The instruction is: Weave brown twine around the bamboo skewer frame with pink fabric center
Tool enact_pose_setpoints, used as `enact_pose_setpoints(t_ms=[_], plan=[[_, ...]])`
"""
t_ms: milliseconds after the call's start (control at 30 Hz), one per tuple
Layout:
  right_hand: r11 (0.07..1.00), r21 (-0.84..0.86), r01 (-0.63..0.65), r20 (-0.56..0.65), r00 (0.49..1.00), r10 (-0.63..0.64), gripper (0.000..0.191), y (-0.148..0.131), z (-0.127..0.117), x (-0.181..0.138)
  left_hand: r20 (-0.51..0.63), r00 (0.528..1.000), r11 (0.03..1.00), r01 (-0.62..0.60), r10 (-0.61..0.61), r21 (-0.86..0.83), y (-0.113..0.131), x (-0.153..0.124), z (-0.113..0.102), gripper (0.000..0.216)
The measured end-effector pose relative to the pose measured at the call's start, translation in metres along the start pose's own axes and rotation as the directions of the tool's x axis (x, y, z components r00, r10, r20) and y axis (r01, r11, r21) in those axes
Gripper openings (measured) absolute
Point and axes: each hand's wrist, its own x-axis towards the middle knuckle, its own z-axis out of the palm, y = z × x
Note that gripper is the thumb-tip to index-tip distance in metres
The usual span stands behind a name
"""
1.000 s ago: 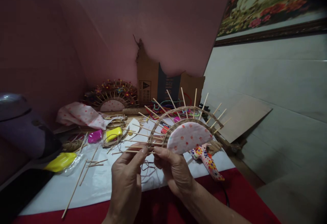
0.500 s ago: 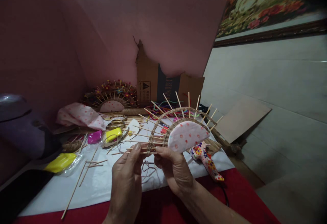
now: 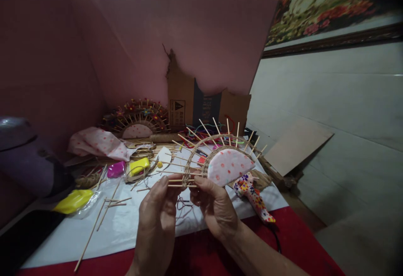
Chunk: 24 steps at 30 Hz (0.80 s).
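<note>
Held up over the table is a half-round woven piece (image 3: 231, 167). White cloth with red-orange dots covers its middle, thin wooden sticks fan outward, and bands of twine run across them. My left hand (image 3: 156, 215) is closed on the lowest sticks at the left, thumb on top. Closer to the cloth, my right hand (image 3: 218, 209) pinches the same piece at its lower left corner, beside the twine band. The undersides of the fingers are partly hidden. Loose thin cord (image 3: 184, 204) lies beneath, between the hands.
A finished-looking decorated fan (image 3: 137, 130) stands at the back left. Dotted cloth (image 3: 97, 142), yellow clay packs (image 3: 139, 165), a magenta pack (image 3: 116, 169) and loose sticks (image 3: 91, 234) lie left. A flower-patterned glue gun-like object (image 3: 255, 198) lies right; torn cardboard (image 3: 181, 95) stands behind.
The woven piece has tilted slightly, its upper right stick tips shifting left and down. My left thumb has slid a little left along the sticks; both hands still hold it.
</note>
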Motion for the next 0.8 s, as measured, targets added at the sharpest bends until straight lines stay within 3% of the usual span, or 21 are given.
enact_pose_setpoints(t_ms=[267,333,467,633,800], plan=[[0.999,0.031,0.029,-0.014,0.999,-0.029,0.015,-0.002,0.000,0.003,-0.056,0.994,0.986,0.083,-0.092,-0.147,0.003,0.004,0.002,0.035],[0.998,0.047,0.038,-0.012,0.999,-0.037,0.015,-0.003,0.000,0.004,-0.100,0.993,0.987,0.041,-0.058,-0.158,0.002,0.008,-0.002,0.029],[0.997,0.068,0.024,-0.014,1.000,-0.023,0.014,-0.006,0.001,0.004,-0.181,0.983,1.000,-0.013,0.010,-0.013,0.001,0.013,-0.009,0.009],[0.997,0.004,-0.079,0.062,0.995,0.079,0.012,-0.009,0.001,0.000,-0.039,0.999,0.998,0.002,0.001,0.065,0.006,0.009,-0.008,0.008],[0.990,-0.099,-0.097,0.212,0.970,0.116,0.012,-0.010,0.000,-0.003,0.082,0.987,0.987,0.134,-0.141,0.089,0.010,0.007,-0.004,0.021]])
